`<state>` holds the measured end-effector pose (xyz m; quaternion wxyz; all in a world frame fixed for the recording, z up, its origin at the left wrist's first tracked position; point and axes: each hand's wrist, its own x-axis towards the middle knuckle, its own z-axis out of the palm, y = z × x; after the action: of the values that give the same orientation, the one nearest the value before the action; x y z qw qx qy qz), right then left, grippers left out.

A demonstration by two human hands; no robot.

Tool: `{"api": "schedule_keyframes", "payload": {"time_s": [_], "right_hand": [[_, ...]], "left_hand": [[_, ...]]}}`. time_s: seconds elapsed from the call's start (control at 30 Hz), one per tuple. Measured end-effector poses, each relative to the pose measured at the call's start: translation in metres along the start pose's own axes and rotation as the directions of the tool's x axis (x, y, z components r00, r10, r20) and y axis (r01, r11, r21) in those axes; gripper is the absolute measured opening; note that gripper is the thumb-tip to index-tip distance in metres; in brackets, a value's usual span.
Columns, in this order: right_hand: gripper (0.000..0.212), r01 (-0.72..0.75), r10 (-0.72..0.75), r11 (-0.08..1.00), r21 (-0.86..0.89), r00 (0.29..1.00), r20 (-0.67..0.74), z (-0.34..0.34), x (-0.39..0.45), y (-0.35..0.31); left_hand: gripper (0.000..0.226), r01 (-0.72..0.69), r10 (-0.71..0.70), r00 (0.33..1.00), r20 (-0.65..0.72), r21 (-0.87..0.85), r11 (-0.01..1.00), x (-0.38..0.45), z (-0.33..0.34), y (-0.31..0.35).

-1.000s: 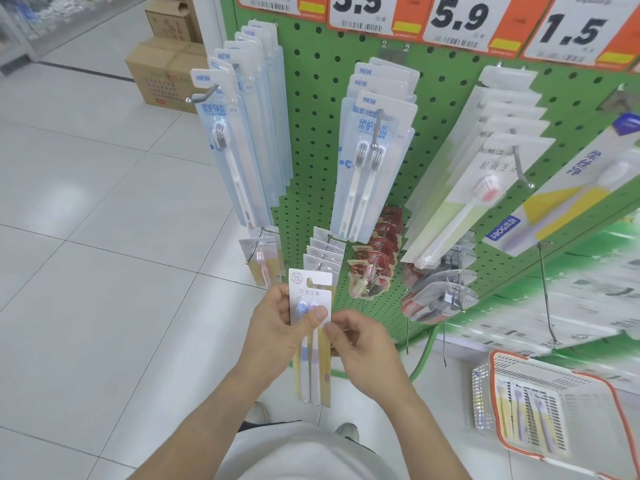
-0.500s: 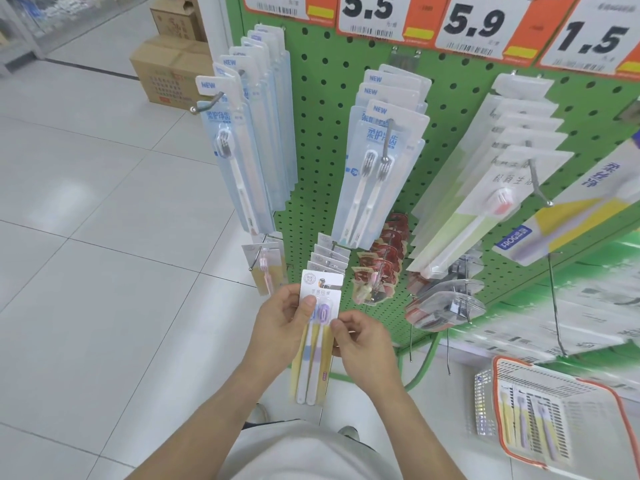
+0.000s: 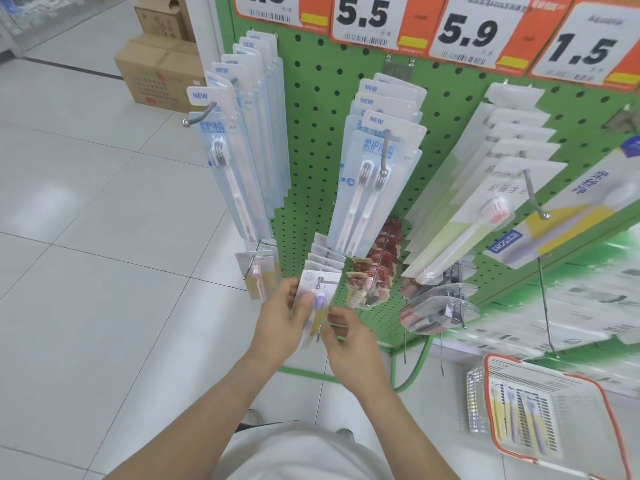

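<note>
Head view: left grip (image 3: pixel 280 320) pinches toothbrush pack (image 3: pixel 329 289); right grip (image 3: pixel 349 341) pinches its lower edge. Likely light, stiff card, slick plastic: hold card edges.

Green pegboard (image 3: pixel 322 140), orange-rimmed basket (image 3: pixel 611 414)

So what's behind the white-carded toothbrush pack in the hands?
Behind the white-carded toothbrush pack, matching white packs hang on a metal hook; only their top edges show, brushes covered.
</note>
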<state>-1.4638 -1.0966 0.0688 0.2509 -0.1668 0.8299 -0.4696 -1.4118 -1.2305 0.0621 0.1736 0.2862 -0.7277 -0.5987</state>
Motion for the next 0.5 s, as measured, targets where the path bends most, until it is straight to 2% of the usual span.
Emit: {"api": "schedule_keyframes", "payload": {"time_s": [0.33, 0.5], "right_hand": [[0.011, 0.003, -0.003, 1.000, 0.000, 1.000, 0.006, -0.011, -0.003, 0.004], [0.010, -0.012, 0.014, 0.999, 0.039, 0.999, -0.043, -0.020, -0.002, 0.010]], "left_hand": [[0.013, 0.009, -0.007, 0.999, -0.038, 0.053, 0.999, 0.034, 0.008, -0.002], [0.011, -0.014, 0.019, 0.997, -0.069, 0.080, 0.997, 0.045, 0.015, 0.000]]}}
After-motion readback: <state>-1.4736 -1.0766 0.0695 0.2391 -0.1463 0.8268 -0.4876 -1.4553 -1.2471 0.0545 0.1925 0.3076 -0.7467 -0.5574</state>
